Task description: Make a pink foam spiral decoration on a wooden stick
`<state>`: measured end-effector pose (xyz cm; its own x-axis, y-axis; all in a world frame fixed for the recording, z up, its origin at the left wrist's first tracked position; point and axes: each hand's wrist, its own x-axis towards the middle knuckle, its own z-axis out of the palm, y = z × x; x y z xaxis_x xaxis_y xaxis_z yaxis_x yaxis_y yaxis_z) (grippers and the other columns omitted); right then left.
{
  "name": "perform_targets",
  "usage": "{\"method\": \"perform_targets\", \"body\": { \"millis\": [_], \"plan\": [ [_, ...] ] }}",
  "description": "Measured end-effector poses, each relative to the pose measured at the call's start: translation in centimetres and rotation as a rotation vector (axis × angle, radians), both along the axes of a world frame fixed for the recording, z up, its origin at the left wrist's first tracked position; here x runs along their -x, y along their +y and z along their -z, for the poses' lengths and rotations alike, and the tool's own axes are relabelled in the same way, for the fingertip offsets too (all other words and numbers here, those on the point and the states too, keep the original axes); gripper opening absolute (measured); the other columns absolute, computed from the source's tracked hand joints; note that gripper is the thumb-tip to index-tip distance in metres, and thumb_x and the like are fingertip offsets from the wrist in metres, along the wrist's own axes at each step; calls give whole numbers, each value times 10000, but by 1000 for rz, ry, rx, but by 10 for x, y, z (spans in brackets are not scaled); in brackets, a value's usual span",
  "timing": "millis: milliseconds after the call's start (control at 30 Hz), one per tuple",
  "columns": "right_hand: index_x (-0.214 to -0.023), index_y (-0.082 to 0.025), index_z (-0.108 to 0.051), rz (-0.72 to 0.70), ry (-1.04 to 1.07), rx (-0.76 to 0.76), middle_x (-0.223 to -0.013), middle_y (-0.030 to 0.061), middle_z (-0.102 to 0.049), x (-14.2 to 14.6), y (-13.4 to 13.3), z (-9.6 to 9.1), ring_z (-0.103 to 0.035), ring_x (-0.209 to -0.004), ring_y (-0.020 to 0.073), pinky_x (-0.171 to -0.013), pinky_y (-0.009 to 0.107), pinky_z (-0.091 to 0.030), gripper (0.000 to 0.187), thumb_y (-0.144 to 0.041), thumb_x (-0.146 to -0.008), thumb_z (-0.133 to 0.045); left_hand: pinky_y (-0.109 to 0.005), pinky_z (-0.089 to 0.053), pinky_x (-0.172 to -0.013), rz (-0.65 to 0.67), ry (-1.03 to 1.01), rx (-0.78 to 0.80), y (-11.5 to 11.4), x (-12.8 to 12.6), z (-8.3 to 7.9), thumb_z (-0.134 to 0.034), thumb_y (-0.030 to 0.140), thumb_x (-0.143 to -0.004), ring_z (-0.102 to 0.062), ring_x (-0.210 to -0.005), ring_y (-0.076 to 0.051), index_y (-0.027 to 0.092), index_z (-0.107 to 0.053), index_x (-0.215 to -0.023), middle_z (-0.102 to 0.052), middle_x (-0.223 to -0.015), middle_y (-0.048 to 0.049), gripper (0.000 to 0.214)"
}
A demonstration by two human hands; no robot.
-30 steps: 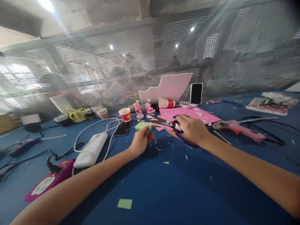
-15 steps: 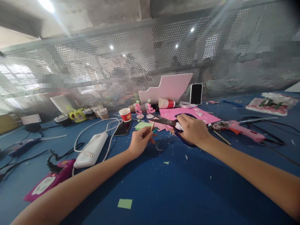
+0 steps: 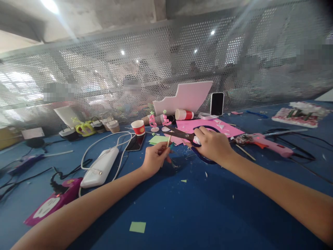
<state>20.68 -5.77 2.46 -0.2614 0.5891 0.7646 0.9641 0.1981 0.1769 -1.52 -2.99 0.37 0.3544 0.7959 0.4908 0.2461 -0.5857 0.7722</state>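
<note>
Pinched between the thumb and fingers of my left hand [image 3: 154, 159] is a thin wooden stick [image 3: 169, 140], held nearly upright with its top leaning right. A small teal piece [image 3: 171, 146] shows by the thumb; whether it is held too I cannot tell. My right hand [image 3: 214, 145] grips a pair of scissors [image 3: 182, 134] by dark blue handles. Their dark blades point left, just above the left fingers and close to the stick's upper end; contact with it is unclear. Pink paper [image 3: 231, 130] with white scraps lies behind the scissors.
Pink glue gun [image 3: 278, 146] and a loose stick [image 3: 246, 152] lie right. Two small pink figures [image 3: 152, 121], a paper cup [image 3: 138, 127] and a standing phone [image 3: 216, 104] are behind. Left are a white power bank [image 3: 100, 168] and a magenta power strip [image 3: 54, 201]. Green paper [image 3: 137, 227] lies in front.
Both hands stay almost in place. The stick in my left hand has tilted slightly, and its lower end now shows below the fingers. The whole view has shifted a little.
</note>
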Motion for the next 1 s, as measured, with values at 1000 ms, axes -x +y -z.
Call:
{"method": "perform_targets", "body": {
  "millis": [1000],
  "plan": [
    [-837, -109, -641, 56, -18, 40, -693, 104, -640, 4, -2, -2, -531, -468, 163, -448, 268, -116, 444, -459, -875, -370, -213, -508, -481, -18, 12, -11, 2, 1, 3, -508, 336, -860, -610, -427, -99, 167, -607, -987, -691, -720, -21, 233]
  ]
}}
